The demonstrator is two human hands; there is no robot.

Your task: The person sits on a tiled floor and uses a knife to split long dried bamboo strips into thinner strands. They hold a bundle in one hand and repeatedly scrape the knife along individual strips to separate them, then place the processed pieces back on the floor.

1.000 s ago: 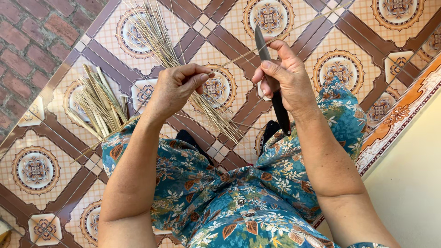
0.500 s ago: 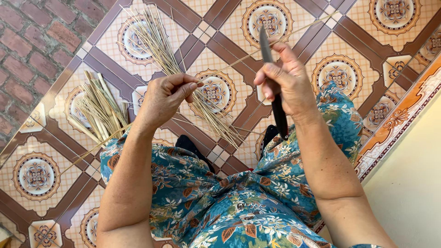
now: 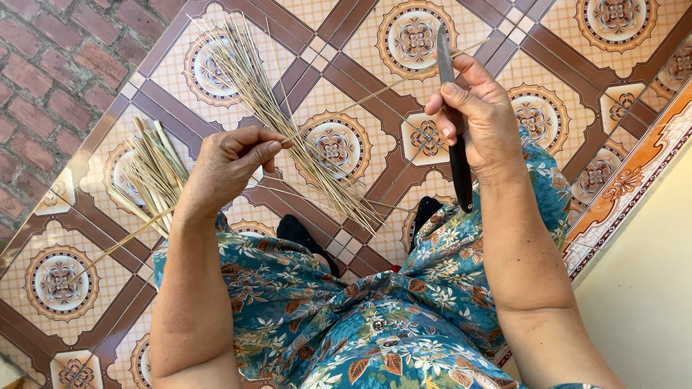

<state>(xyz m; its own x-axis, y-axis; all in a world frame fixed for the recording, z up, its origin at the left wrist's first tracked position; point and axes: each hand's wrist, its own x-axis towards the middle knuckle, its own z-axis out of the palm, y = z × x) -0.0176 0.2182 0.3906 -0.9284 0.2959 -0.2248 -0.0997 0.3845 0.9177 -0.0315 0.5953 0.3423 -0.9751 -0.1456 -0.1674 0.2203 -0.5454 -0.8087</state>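
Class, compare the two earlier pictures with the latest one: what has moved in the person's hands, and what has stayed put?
The left hand has drawn slightly away from the right hand, sliding along the thin strip stretched between them. The right hand keeps gripping the dark knife. The bundle of sticks and the pile of strips lie unchanged on the tiled floor.

A floor of patterned tiles (image 3: 404,155) in cream, brown and orange was seen across most of the frame, bordered at the upper left by red brick paving (image 3: 43,79). A fan of thin pale sticks (image 3: 288,122) was laid on the tiles at upper centre, and a bundle of broader strips (image 3: 148,176) at the left.
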